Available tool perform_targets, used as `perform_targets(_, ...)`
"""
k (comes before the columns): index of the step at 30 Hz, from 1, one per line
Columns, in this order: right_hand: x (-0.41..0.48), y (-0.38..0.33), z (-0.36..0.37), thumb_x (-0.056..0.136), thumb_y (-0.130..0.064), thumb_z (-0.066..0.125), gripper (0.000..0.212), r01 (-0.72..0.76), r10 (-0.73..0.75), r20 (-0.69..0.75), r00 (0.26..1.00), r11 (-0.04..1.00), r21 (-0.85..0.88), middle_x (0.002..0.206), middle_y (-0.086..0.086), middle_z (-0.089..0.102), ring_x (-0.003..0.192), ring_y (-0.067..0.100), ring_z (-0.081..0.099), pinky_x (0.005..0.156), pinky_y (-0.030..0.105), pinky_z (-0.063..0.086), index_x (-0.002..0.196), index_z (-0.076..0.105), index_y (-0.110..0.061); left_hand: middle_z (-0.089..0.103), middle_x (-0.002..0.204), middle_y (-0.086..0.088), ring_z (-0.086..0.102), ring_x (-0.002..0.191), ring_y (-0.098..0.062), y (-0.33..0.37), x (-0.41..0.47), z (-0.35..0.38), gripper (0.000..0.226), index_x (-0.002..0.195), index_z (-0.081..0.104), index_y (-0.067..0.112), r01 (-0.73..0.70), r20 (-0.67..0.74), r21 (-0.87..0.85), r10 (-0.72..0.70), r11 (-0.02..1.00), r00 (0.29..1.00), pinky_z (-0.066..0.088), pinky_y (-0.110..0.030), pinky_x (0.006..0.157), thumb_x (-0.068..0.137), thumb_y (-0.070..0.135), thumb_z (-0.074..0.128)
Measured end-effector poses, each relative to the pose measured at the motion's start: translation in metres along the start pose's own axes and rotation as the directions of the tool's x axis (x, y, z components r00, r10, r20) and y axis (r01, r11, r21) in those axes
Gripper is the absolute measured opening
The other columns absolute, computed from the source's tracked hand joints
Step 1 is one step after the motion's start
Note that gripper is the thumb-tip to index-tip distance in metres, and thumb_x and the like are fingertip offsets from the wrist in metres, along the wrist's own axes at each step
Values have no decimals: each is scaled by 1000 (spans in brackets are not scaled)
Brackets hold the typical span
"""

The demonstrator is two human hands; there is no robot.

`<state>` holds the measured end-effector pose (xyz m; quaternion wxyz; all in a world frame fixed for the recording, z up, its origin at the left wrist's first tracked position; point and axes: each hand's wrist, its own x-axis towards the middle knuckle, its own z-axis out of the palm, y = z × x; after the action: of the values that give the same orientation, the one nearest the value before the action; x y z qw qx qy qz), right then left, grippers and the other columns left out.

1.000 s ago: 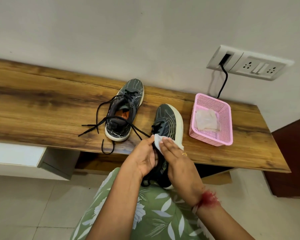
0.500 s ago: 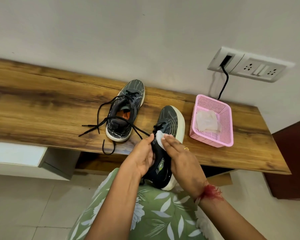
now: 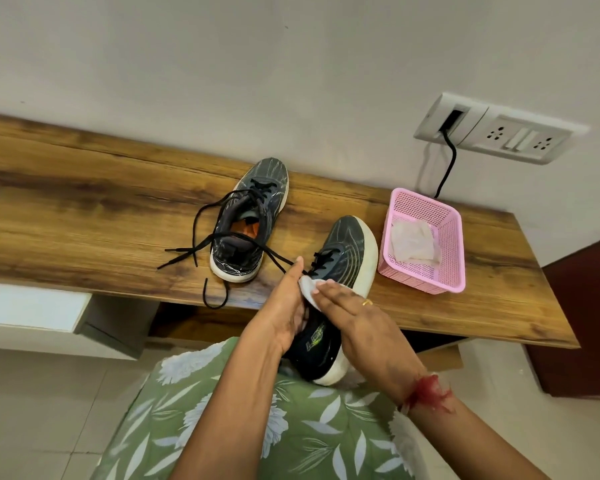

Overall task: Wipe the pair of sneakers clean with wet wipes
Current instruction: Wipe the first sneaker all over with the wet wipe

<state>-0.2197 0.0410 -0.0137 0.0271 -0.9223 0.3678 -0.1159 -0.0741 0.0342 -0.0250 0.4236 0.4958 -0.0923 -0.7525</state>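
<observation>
A dark sneaker with a white sole [image 3: 343, 265] rests with its heel on my lap and its toe over the wooden shelf [image 3: 84, 209]. My left hand [image 3: 284, 306] grips its collar from the left side. My right hand [image 3: 354, 313] presses a white wet wipe [image 3: 307, 289] against the shoe's upper with straight fingers. The second dark sneaker [image 3: 248, 223] stands on the shelf to the left, its black laces loose and spread out.
A pink perforated basket [image 3: 430, 282] holding crumpled used wipes [image 3: 413, 242] sits on the shelf to the right of the held shoe. A wall socket panel [image 3: 496, 129] with a black cable is above it. A dark cabinet stands at far right.
The held sneaker has tilted a little more onto its side, showing more of its sole edge. My right hand with the wipe has slid slightly along the upper.
</observation>
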Motion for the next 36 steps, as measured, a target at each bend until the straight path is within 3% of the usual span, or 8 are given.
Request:
perform_targets(3, 8, 12, -4, 72, 10, 52, 51, -178, 180, -63, 982, 983, 39, 122, 12, 62, 113, 27, 59, 85, 46, 53, 120, 61, -5, 72, 107, -11, 67, 101, -21, -1, -5, 2, 74, 115, 67, 14, -2, 32, 99, -1, 995, 999, 53, -28, 85, 95, 65, 17)
perform_targets(6, 3, -2, -1, 74, 2, 44, 50, -30, 30, -34, 999, 1000, -7, 123, 12, 62, 116, 25, 57, 93, 43, 48, 121, 61, -5, 71, 110, -12, 65, 108, -21, 1, -5, 0, 79, 115, 66, 11, -6, 3, 115, 6, 993, 1000, 44, -33, 102, 90, 71, 20)
perform_targets(13, 10, 14, -8, 65, 17, 60, 58, -195, 197, -32, 980, 979, 55, 120, 11, 63, 114, 28, 59, 89, 47, 51, 119, 62, -5, 73, 107, -8, 67, 103, -19, -1, -6, 2, 79, 117, 67, 18, -33, 47, 191, 24, 981, 999, 50, -31, 89, 90, 72, 16)
perform_targets(18, 0, -5, -7, 78, 2, 43, 49, 31, -32, 24, 999, 999, 29, 127, 10, 59, 120, 23, 54, 100, 39, 40, 124, 59, -7, 72, 107, -11, 67, 102, -20, 3, -3, -2, 84, 115, 67, 9, -36, 9, 172, 35, 984, 999, 50, -29, 86, 86, 76, 25)
perform_targets(23, 14, 19, -8, 72, 8, 55, 48, -198, 199, -11, 980, 978, 61, 119, 11, 64, 112, 28, 60, 89, 44, 50, 118, 63, -6, 74, 98, 0, 67, 89, -9, -2, 0, 2, 69, 108, 68, 24, -51, 34, 239, 44, 970, 998, 48, -23, 71, 92, 69, 18)
perform_targets(28, 5, 6, -10, 70, 7, 66, 57, 17, -15, 96, 995, 1000, -23, 127, 9, 59, 120, 23, 54, 101, 36, 32, 125, 58, -6, 72, 90, 2, 65, 77, -3, -2, 3, -3, 66, 96, 67, 24, -53, 7, 255, 53, 965, 999, 47, -17, 60, 93, 68, 19)
perform_targets(33, 20, 40, -12, 64, 14, 69, 62, -177, 187, 113, 976, 980, -92, 124, 14, 60, 119, 32, 54, 96, 36, 28, 123, 59, -4, 70, 107, 0, 63, 99, -13, -2, 0, -2, 74, 116, 65, 23, -48, 13, 278, 47, 959, 999, 45, -28, 82, 90, 73, 17)
perform_targets(36, 13, 20, -8, 78, 6, 63, 62, -111, 108, 170, 980, 994, 8, 139, 7, 48, 132, 23, 41, 105, 31, 17, 135, 47, -10, 69, 116, -6, 61, 111, -19, -1, 1, -4, 80, 122, 64, 21, -47, -15, 257, 52, 965, 999, 43, -37, 101, 86, 78, 21)
